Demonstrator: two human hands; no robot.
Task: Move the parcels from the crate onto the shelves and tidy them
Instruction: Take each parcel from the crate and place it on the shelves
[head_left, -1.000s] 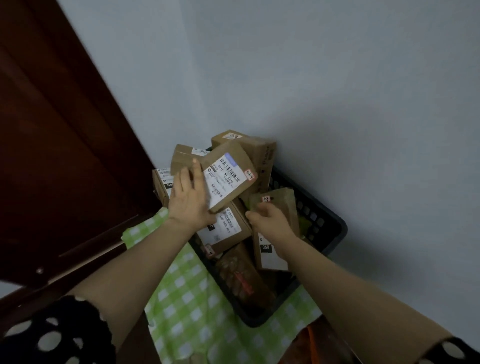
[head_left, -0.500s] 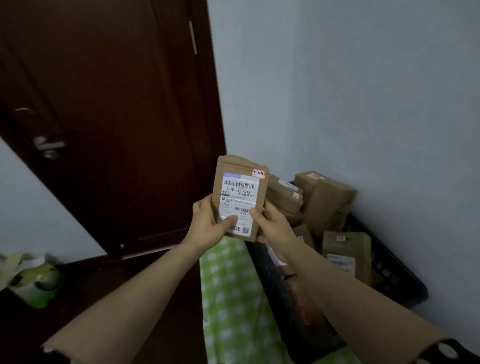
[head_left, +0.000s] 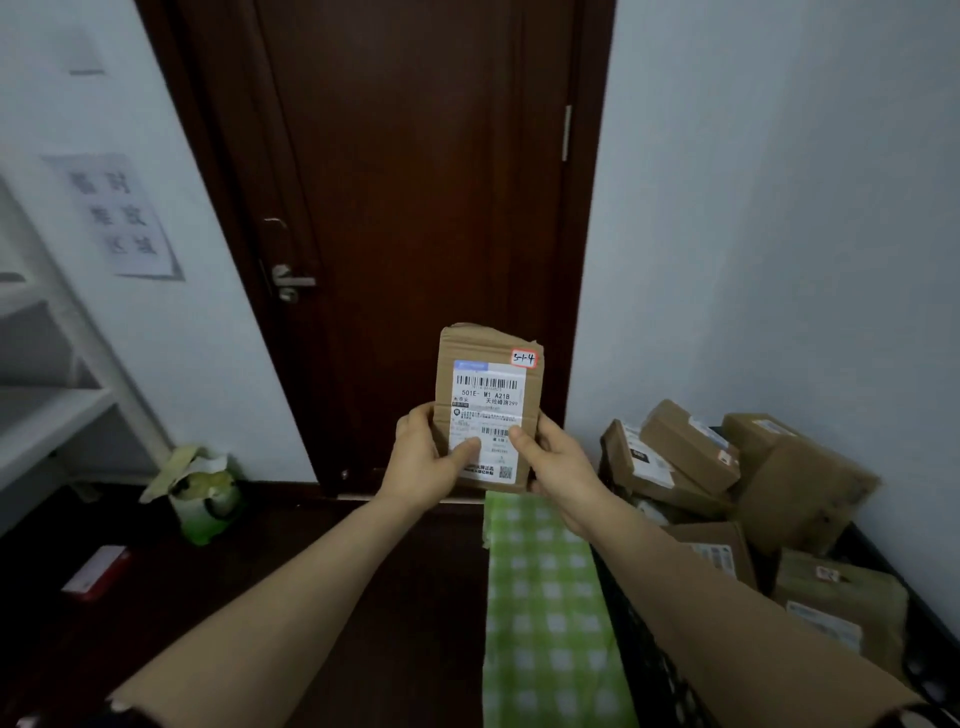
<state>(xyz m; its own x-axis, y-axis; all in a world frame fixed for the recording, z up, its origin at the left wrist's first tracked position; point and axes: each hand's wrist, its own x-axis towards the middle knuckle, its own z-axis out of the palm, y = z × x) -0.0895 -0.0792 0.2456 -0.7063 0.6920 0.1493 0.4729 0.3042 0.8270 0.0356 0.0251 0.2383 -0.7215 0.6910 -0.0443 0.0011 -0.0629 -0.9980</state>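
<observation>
**Head view**

- **Item:** parcel (head_left: 485, 405), a flat brown carton held upright in front of the lower half of the door (head_left: 415, 156). It is out of the crate and not yet shelved. Its printed label faces the camera, and the orange sticker (head_left: 523, 358) at its top right corner reads 5-1-4.
- **Left hand** (head_left: 423, 462): grips the parcel's lower left edge, thumb flat on the label, fingers wrapped behind.
- **Right hand** (head_left: 553, 462): grips the lower right edge the same way, thumb on the label.
- **Crate** (head_left: 647, 670): black, to the right of the door against the wall, heaped with other parcels (head_left: 691, 447).
- **Checked cloth** (head_left: 545, 597): green, between the crate and the foot of the door.
- **Shelves** (head_left: 52, 410): white, well to the left of the door.
- **Also left of the door:** a paper notice (head_left: 117, 215) on the wall, a green bag (head_left: 205, 499) on the floor near the frame, and a red and white box (head_left: 98, 571) further out.

**Risks, as judged**
- The heap right of the door stands above the crate rim, so drawing out a lower parcel could tip the upper ones onto the floor.
- The bag and box lie on the floor towards the shelves and could catch a foot.
- If the sticker is a shelf code, a misreading would put the parcel in the wrong bay.

**Hidden or unclear**
- The shelves are cut off at the left edge, and their upper tiers and any bay markings are out of view.
- The notice is too blurred to read.
- The fingers behind the parcel are unseen.
- The crate's depth and its lower contents are covered by the right forearm and the heap
</observation>
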